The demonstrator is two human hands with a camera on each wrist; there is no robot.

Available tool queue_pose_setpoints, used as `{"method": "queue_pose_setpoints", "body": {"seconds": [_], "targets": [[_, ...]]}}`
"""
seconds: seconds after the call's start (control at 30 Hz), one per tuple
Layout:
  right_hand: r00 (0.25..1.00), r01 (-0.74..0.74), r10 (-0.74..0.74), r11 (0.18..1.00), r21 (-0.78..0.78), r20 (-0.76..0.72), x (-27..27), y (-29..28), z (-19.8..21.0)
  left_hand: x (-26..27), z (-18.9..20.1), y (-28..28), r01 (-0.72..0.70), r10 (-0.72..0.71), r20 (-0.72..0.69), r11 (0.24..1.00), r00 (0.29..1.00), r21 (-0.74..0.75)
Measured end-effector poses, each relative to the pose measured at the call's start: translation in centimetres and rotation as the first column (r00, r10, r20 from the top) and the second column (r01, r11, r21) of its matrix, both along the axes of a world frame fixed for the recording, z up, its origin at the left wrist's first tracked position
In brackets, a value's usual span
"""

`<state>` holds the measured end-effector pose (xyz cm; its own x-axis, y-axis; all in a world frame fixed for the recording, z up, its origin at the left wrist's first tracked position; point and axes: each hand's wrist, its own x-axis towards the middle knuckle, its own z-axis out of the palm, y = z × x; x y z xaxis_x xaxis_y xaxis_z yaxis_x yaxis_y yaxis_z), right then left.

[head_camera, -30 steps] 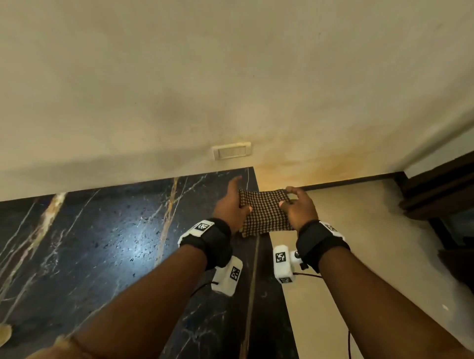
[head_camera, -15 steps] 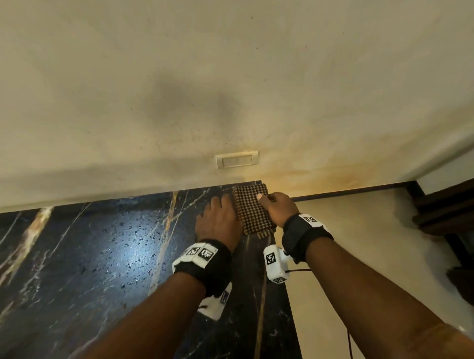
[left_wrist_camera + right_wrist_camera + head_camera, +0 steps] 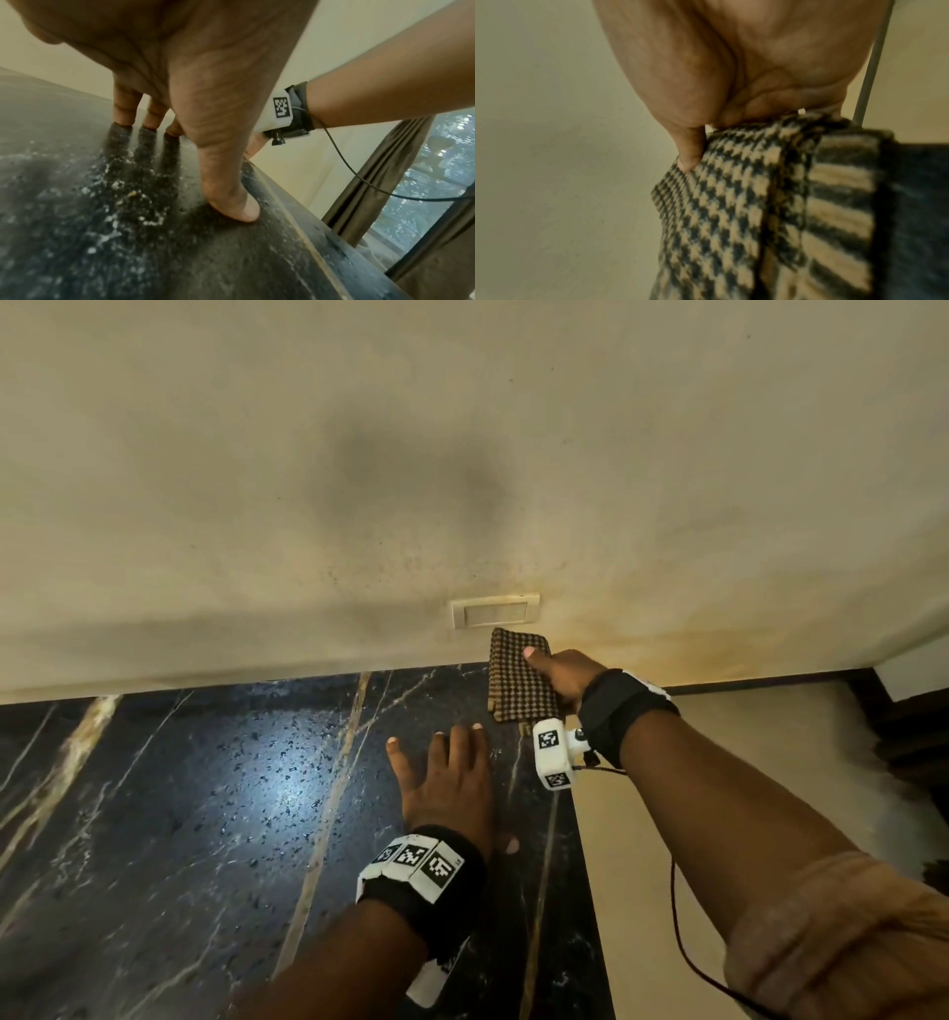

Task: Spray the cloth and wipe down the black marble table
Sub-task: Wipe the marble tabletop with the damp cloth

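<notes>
A folded brown-and-cream houndstooth cloth is held above the far right corner of the black marble table. My right hand grips it, thumb on top and fingers underneath. My left hand lies flat on the marble just nearer than the cloth, with its fingertips and thumb pressing the stone. No spray bottle is in view.
A beige wall with a white switch plate rises right behind the table. The table's right edge drops to a light floor. Brown curtains and a window show at the right.
The left hand let go of the cloth, drew back toward me and settled flat on the marble. The right hand alone now holds the cloth, which has turned upright against the wall.
</notes>
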<state>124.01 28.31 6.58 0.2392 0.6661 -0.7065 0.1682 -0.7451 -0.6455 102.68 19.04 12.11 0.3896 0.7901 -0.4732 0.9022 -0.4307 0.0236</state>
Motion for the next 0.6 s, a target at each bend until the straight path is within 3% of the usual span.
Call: {"method": "queue_pose_setpoints", "body": {"seconds": [0.17, 0.47, 0.6], "targets": [[0.998, 0.052, -0.052, 0.998, 0.018, -0.038, -0.6, -2.8, -0.5, 0.3, 0.5, -0.4, -0.034, 0.034, -0.007, 0.999, 0.999, 0.013], [0.981, 0.044, -0.048, 0.999, -0.024, -0.188, -3.2, -14.5, 1.4, 0.9, 1.3, -0.1, -0.013, 0.013, -0.01, 1.0, 1.0, -0.014], [0.988, -0.01, 0.004, 0.999, -0.042, -0.153, -3.2, -14.3, 1.5, 0.6, 0.9, 0.1, 0.02, -0.02, -0.02, 1.0, 1.0, -0.005]]}}
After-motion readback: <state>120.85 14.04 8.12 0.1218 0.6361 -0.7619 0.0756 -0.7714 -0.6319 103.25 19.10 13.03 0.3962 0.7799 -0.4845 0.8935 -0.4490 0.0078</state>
